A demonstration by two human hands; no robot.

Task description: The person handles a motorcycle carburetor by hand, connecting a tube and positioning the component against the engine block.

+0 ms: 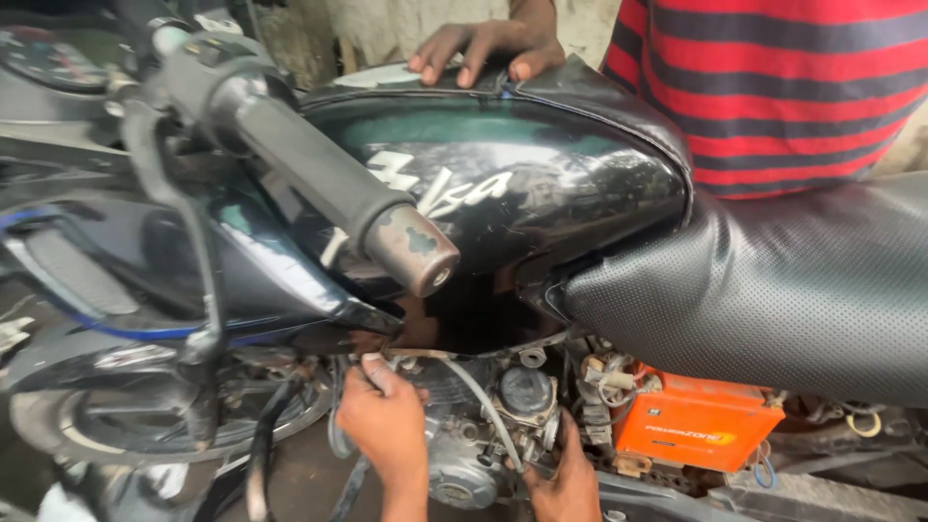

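I look down at the side of a black motorcycle. My left hand (382,418) is curled under the fuel tank (503,184), beside the engine (454,464). Its thumb points up and its fingers are closed around a dark cable or hose that they partly hide. My right hand (563,478) reaches up from below, with its fingertips against the carburetor (527,394). Whether it grips anything is hidden. A grey cable (478,396) runs between my two hands.
Another person in a red and dark striped shirt (773,87) stands behind the bike with a hand (483,48) on top of the tank. The handlebar grip (329,184) juts toward me. An orange battery (694,423) sits under the black seat (773,290).
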